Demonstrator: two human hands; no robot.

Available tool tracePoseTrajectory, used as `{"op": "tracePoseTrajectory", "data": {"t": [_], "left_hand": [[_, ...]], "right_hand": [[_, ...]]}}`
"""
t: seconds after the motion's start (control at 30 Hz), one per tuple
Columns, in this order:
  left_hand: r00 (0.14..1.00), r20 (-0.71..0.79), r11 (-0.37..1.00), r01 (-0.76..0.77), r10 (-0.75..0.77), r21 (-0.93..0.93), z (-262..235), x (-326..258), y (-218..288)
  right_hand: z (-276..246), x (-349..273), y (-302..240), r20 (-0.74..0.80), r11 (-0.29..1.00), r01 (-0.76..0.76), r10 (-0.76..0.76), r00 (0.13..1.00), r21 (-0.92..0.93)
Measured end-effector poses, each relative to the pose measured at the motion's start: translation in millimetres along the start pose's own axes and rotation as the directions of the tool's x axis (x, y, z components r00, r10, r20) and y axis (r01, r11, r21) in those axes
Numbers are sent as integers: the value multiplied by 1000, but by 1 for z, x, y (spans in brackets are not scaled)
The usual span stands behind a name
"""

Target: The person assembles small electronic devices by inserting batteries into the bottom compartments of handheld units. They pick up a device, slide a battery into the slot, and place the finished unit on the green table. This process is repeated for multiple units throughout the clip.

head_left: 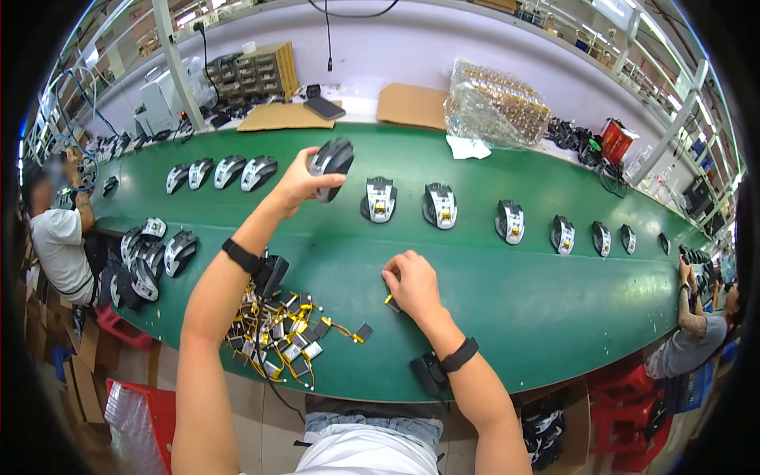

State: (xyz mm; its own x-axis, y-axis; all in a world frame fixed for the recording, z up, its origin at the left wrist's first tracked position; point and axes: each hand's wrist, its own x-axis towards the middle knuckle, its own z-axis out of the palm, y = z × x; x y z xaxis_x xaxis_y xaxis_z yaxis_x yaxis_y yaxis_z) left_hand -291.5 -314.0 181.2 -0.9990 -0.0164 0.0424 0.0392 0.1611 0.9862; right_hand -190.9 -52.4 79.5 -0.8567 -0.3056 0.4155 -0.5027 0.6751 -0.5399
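Raised over the green belt, my left hand (301, 184) is closed round a black and grey computer mouse (332, 168), thumb on the near side. My right hand (413, 283) hangs lower, near the belt's middle, its fingers curled together. A small dark battery (392, 302) with a yellow end shows under the right thumb, partly hidden by the hand. Two mice with their undersides up, the closer mouse (380, 199) and another mouse (439, 206), lie right of my left hand, with yellow parts in their open bays. A pile of wired batteries (289, 336) lies beside my left forearm.
More mice, including a mouse (511, 222), run in a row to the right; several others, such as a mouse (229, 171), stand left. A heap of mice (144, 265) lies near left. Cardboard (412, 107) and a bubble-wrapped bundle (499, 103) sit behind. People work at both ends.
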Motion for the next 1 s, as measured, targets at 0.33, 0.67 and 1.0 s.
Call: {"op": "tracePoseTrajectory", "data": {"t": [0.33,0.67,1.0], "left_hand": [[964,261,668,161,53,-727,48,-115,15],[969,218,640,243,-119,-729,60,-129,-23],[975,213,691,193,-57,-697,54,-135,-31]], "right_hand": [[-13,1,-12,302,366,-399,295,907,841],[-26,-5,-45,270,428,-350,237,933,833],[-18,-11,-60,5,869,-18,18,1000,494]]}}
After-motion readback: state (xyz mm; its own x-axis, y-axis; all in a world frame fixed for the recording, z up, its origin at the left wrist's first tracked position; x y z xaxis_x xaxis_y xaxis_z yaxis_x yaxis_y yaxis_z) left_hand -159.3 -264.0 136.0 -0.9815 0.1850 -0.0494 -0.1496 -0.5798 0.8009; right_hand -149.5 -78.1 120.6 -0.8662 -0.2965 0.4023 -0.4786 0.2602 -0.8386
